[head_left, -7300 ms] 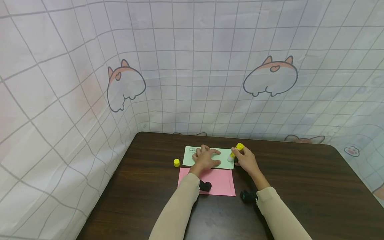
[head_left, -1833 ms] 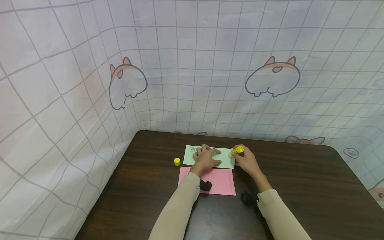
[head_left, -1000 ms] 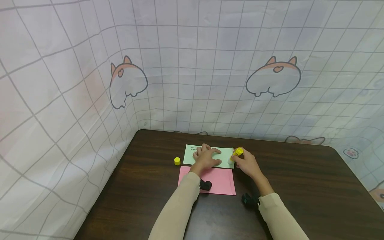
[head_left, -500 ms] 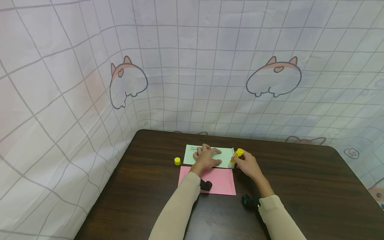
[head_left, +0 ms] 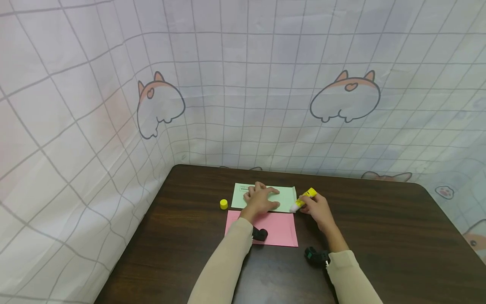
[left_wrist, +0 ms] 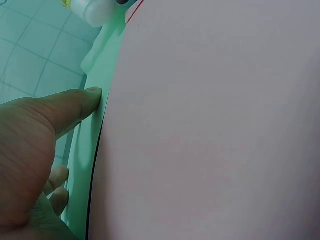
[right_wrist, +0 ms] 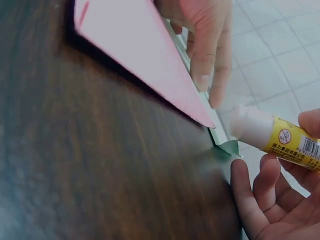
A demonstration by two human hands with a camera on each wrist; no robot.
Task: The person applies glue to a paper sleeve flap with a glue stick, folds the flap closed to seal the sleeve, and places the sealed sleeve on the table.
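Note:
My left hand (head_left: 260, 200) lies spread on a light green envelope (head_left: 286, 194); its thumb (left_wrist: 75, 107) presses near the edge in the left wrist view. With my right hand (head_left: 319, 211) I pinch an uncapped yellow glue stick (head_left: 311, 192). It tilts, its white end towards the green envelope's near right corner. From the right wrist view, the white end of the glue stick (right_wrist: 285, 137) is beside the green flap (right_wrist: 230, 147); whether they touch, I cannot tell. Part of the green envelope is hidden under my left hand.
A pink envelope (head_left: 281, 230) lies just nearer than the green one, partly under my left wrist. The yellow glue cap (head_left: 224, 204) stands left of the green envelope on the dark wooden table (head_left: 379, 219). A patterned cloth (head_left: 247, 105) hangs behind.
My right hand has brought the glue stick down the green envelope's right edge to the near corner, then shifted slightly right, tilting it more. My left hand has stayed in place.

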